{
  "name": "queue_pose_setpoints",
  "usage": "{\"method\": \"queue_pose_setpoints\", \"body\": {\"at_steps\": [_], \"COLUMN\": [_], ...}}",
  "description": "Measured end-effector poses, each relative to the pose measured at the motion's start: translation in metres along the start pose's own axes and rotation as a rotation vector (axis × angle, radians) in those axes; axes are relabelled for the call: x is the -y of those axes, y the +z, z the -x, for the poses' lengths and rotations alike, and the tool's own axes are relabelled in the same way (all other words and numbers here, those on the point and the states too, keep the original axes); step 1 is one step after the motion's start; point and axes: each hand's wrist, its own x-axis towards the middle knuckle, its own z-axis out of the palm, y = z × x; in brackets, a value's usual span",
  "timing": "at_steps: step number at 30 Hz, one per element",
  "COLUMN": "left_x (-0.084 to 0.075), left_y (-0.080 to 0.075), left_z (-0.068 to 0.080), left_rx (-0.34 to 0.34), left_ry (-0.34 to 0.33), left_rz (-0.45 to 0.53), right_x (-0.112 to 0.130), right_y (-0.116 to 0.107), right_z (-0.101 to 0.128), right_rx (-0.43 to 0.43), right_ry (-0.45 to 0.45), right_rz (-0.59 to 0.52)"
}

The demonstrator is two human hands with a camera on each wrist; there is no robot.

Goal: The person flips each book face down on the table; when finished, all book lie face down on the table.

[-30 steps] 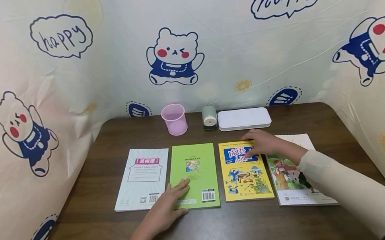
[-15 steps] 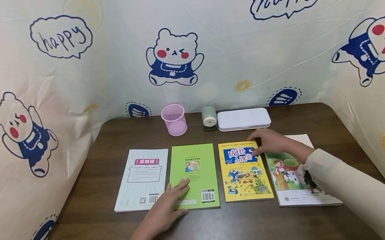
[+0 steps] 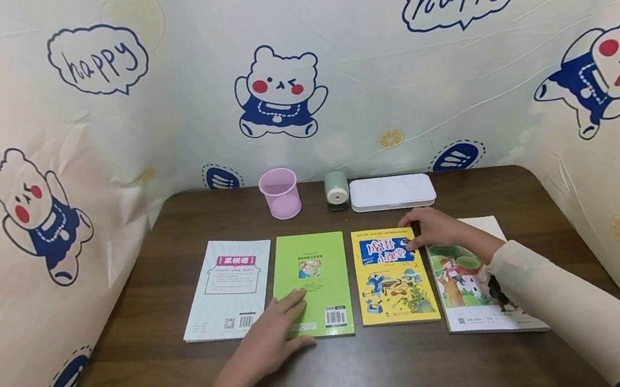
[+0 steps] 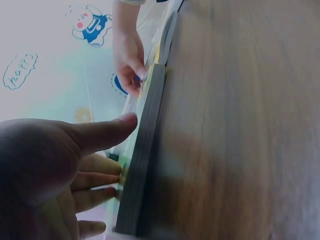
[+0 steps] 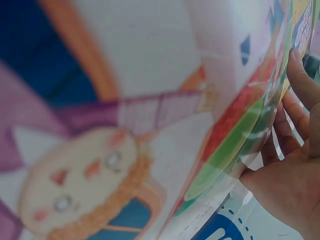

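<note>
My left hand (image 3: 266, 337) lies with fingers extended over the lower left part of a green book (image 3: 327, 282), its thumb near the front edge. The left wrist view shows the same spread fingers (image 4: 95, 200) beside the book's thick side. At the top right corner of a yellow book (image 3: 395, 299), my right hand (image 3: 436, 229) has its thumb on the cover and bent fingers at the far edge. Below that hand and sleeve, a white picture book (image 3: 477, 321) is partly hidden; its cover (image 5: 165, 125) fills much of the right wrist view.
A pale book (image 3: 229, 294) lies left of the green one on the brown table (image 3: 367, 373). Along the back stand a pink cup (image 3: 281, 197), a green pencil sharpener (image 3: 337, 190) and a white case (image 3: 393, 192). A printed cloth (image 3: 189, 105) surrounds the table.
My right hand has shifted slightly right, from over the yellow book's title to its top right corner. My left thumb has spread a little to the right; the books stay put.
</note>
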Motion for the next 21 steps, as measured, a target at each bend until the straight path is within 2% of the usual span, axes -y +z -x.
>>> {"method": "queue_pose_setpoints", "body": {"at_steps": [4, 7, 12, 21], "left_x": [-0.008, -0.014, -0.025, -0.044], "left_y": [0.0, 0.003, 0.009, 0.025], "left_z": [-0.004, -0.01, -0.02, -0.041], "left_rx": [-0.04, -0.043, -0.008, 0.069], "left_ry": [0.02, 0.029, 0.049, 0.087], "left_rz": [-0.054, -0.058, -0.046, -0.088], "right_x": [-0.001, -0.001, 0.0, 0.0], "right_y": [0.0, 0.0, 0.001, 0.001], "right_z": [-0.001, -0.002, -0.002, -0.002], "right_rx": [0.004, 0.006, 0.008, 0.006], "right_ry": [0.019, 0.019, 0.011, 0.02], "right_rz": [-0.005, -0.007, -0.021, -0.031]}}
